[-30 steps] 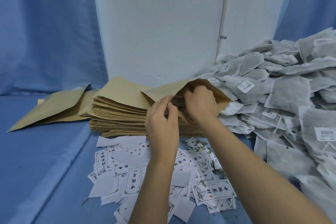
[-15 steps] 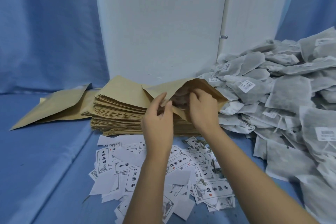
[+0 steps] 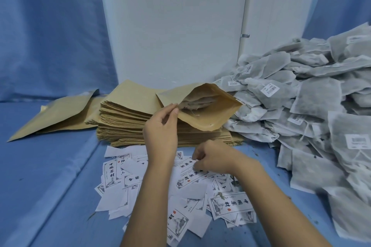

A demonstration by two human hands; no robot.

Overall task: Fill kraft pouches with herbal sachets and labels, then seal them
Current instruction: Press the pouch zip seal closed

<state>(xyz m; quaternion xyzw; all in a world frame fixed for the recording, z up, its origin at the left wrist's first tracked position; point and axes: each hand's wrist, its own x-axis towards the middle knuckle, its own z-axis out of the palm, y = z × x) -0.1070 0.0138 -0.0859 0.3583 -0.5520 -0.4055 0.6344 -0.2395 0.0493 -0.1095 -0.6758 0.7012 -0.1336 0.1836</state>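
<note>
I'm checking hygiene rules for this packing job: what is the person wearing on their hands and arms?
Nothing that shows: the left hand and right hand are bare, with no gloves, rings, watch or bracelet, and both forearms are sleeveless to the frame's edge.

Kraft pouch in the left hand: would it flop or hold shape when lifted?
Stiff, probably: the kraft pouch gapes open though the left hand pinches only one edge. Likely light, since that pinch holds its mouth up. The herbal sachets inside might slide out if tipped.

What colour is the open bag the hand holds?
Light brown kraft pouch, pinched by the left hand; head view.
</note>
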